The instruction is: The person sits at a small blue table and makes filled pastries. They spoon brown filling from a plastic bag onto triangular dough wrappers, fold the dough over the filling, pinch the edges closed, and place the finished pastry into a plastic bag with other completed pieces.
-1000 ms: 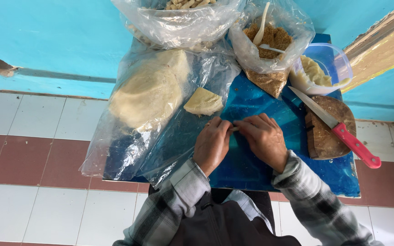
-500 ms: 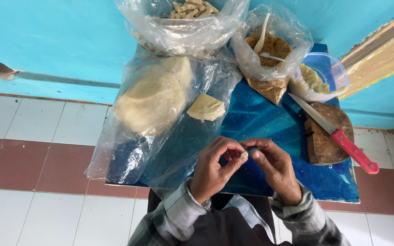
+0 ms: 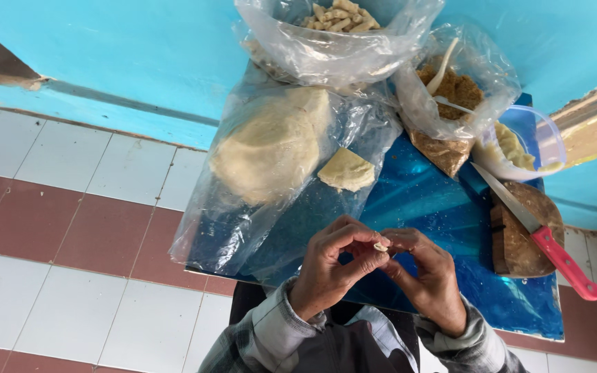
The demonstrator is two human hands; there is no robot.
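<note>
My left hand and my right hand meet above the near edge of a blue board. Between their fingertips they pinch a small pale piece of dough. Beyond the hands, a large lump of dough lies inside a clear plastic bag. A cut wedge of dough rests on the plastic beside it.
A clear bag of shaped dough pieces sits at the top. A bag of brown filling holds a white spoon. A clear plastic bowl stands at right. A red-handled knife lies on a wooden block. Tiled floor spreads left.
My hands have lifted off the blue board and drawn toward me, fingertips now pinching the small dough piece together. The view has shifted slightly.
</note>
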